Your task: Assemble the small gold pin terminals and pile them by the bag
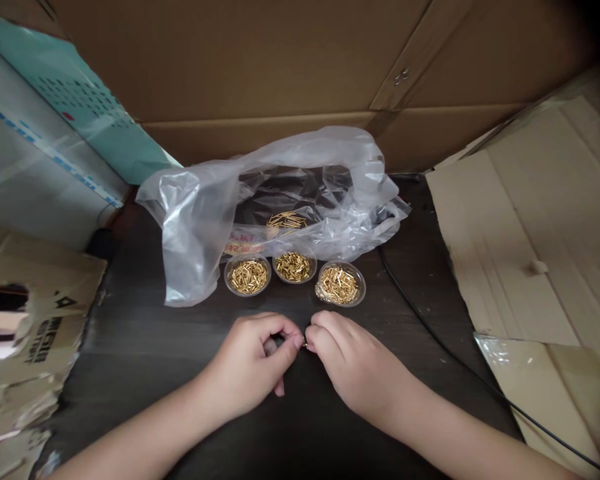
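Observation:
My left hand and my right hand meet fingertip to fingertip over the dark table. Both are closed in a pinch. A tiny shiny metal piece shows between them; most of it is hidden by the fingers, and its kind is unclear. Just beyond my hands stand three round clear tubs: a left tub and a middle tub of small gold-coloured metal pins, and a right tub of similar pieces. Behind them, longer thin gold pins lie in an open clear plastic bag.
A tall cardboard wall closes off the back. Cardboard sheets lean at the right, and a torn cardboard box stands at the left. A black cable runs across the table's right side.

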{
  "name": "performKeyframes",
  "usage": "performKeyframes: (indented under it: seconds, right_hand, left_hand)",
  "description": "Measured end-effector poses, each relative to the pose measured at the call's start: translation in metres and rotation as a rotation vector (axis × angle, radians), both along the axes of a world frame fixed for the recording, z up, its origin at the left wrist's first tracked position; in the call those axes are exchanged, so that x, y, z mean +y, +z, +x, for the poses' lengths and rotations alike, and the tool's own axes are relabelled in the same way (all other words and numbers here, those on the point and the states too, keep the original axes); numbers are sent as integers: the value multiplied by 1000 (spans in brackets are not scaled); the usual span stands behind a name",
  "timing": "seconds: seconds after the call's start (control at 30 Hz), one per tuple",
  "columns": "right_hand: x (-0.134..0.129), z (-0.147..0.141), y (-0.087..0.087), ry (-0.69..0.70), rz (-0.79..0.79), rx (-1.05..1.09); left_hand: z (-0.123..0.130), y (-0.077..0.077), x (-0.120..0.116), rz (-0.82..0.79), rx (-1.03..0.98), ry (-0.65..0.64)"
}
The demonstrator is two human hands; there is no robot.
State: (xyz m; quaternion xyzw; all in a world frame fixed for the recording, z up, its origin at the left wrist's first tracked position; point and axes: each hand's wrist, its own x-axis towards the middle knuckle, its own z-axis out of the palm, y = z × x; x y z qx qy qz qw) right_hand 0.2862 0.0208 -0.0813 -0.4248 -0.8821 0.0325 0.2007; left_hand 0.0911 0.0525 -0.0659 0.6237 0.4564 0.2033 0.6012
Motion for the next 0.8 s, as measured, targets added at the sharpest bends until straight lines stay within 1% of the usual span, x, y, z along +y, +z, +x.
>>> performKeyframes:
  seconds: [0.1,0.2,0.37,0.53,0.67,0.8]
  right_hand:
    - [0,-3,3,-8,77,-53]
    - [0,-3,4,-10,115,-91]
    - [-1,-4,3,-10,152,-122]
    - [-2,-5,4,-9,154,-137]
    - [-2,-5,3,1,151,-144]
    - [0,-1,1,0,99,-101]
  left_hand:
    - [1,1,0,-30,-4,10]
    - [2,2,0,-34,8,0]
    - [4,3,1,32,73,-22]
    - [5,4,-1,43,113,-23]
    - [3,2,-2,131,135,-36]
    - [1,0,-3,192,110,-38]
